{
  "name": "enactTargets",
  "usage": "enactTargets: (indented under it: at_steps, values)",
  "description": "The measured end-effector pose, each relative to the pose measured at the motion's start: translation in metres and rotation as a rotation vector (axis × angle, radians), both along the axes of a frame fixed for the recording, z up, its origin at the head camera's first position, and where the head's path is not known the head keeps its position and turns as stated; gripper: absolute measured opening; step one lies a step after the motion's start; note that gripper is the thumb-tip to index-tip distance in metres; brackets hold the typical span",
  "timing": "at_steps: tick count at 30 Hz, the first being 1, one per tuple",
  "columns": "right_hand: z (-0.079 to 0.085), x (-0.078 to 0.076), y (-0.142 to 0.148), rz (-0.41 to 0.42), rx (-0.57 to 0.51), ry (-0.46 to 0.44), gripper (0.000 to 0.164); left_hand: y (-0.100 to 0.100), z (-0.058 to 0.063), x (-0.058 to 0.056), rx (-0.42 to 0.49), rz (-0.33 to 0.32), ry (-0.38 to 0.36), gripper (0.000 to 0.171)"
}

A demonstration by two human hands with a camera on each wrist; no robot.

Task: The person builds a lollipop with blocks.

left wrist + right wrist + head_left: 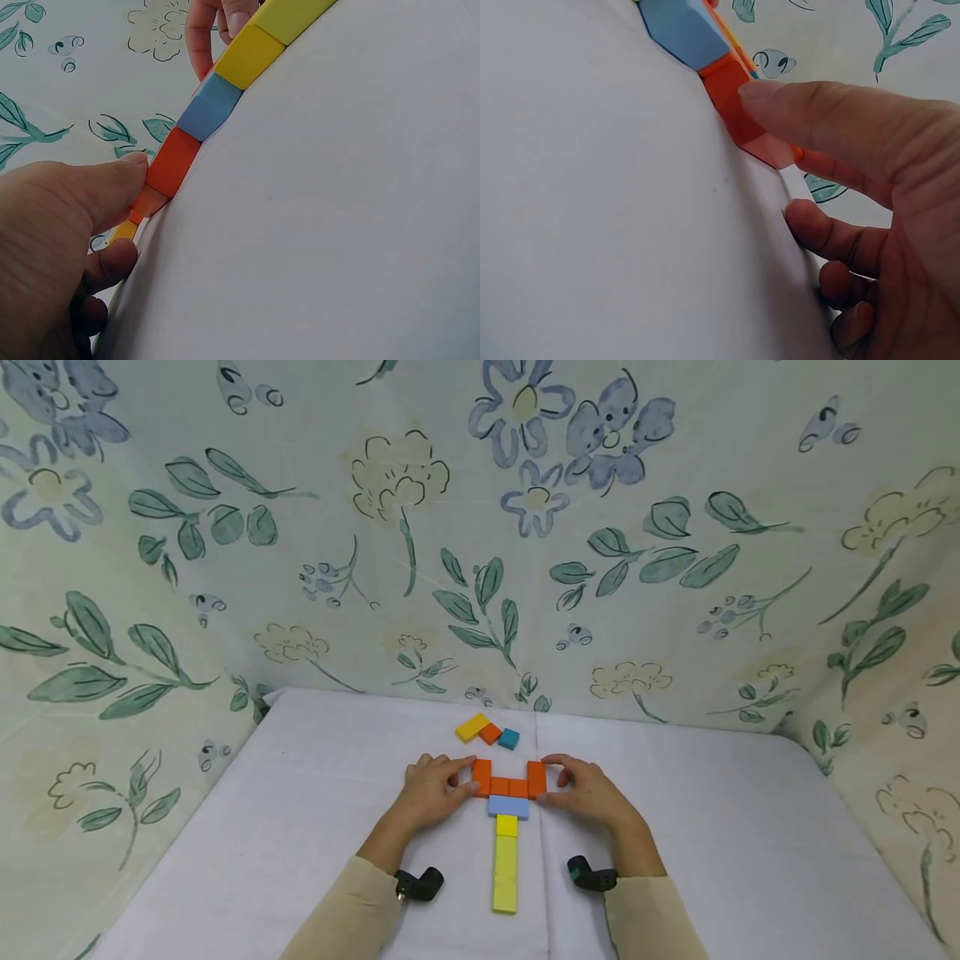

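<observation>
My left hand [427, 795] pinches the left upright orange block [482, 778] by its ends, index finger at the far end and thumb at the near one. On the other side, my right hand [594, 793] grips the matching right orange block [536, 779] the same way. Two small orange blocks [508, 787] lie side by side between them. Under these is a light blue block [508, 807], then a small yellow block [507, 826] and a long yellow-green strip [505, 875] running toward me. The right wrist view shows the thumb [795, 105] against the orange block [731, 94].
Beyond the figure lie a loose yellow block [472, 727], an orange block [490, 733] and a teal block [508, 739]. White cloth [300, 827] covers the table, with a fold line right of the blocks. A floral curtain [420, 568] rises behind the far edge.
</observation>
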State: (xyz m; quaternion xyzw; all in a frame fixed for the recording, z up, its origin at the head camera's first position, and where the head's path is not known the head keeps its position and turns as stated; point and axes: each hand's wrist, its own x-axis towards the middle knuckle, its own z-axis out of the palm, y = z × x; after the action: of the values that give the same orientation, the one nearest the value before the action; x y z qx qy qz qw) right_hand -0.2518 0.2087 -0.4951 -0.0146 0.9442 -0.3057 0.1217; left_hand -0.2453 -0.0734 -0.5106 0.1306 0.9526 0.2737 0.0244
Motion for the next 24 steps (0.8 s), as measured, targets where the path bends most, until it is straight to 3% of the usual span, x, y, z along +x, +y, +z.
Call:
enactTargets:
  at_steps: [24]
  values:
    - [-0.0044,-0.0001,0.0006,0.004,0.002,0.014,0.063,-0.0005,-0.0057,-0.0021,0.013,0.000,0.000,0.051]
